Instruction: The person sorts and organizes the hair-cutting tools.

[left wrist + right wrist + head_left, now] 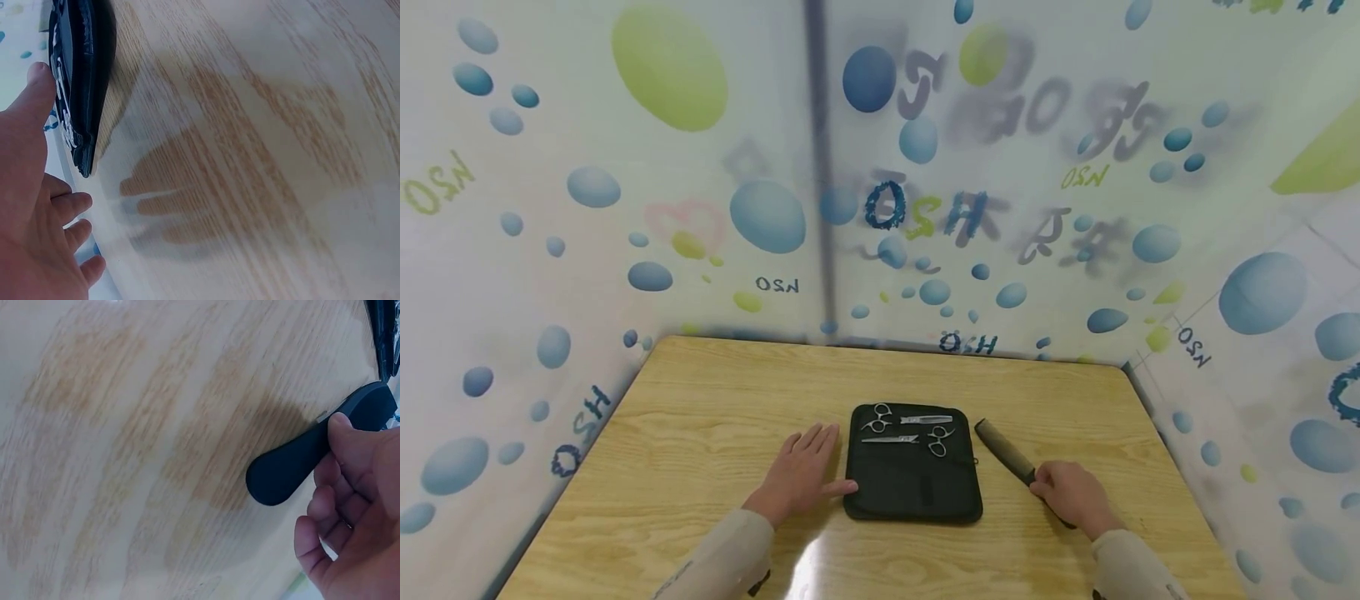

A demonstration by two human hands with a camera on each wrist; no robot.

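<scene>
A flat black case (887,492) lies on the wooden table, with two pairs of silver scissors on its upper half. One pair, the thinning scissors (925,419), lies above the other scissors (891,439). My left hand (797,475) is spread beside the case's left side, its thumb at the case's edge. In the left wrist view the fingers of the left hand (37,206) look straight. My right hand (1071,493) pinches the black handle of a comb (1009,451) to the right of the case. The right wrist view shows the thumb on that handle (287,469).
The wooden table (730,383) carries the case and comb. Pale walls (700,208) with blue and green dots and lettering stand close behind it and on both sides. Light glares off the table near its front edge.
</scene>
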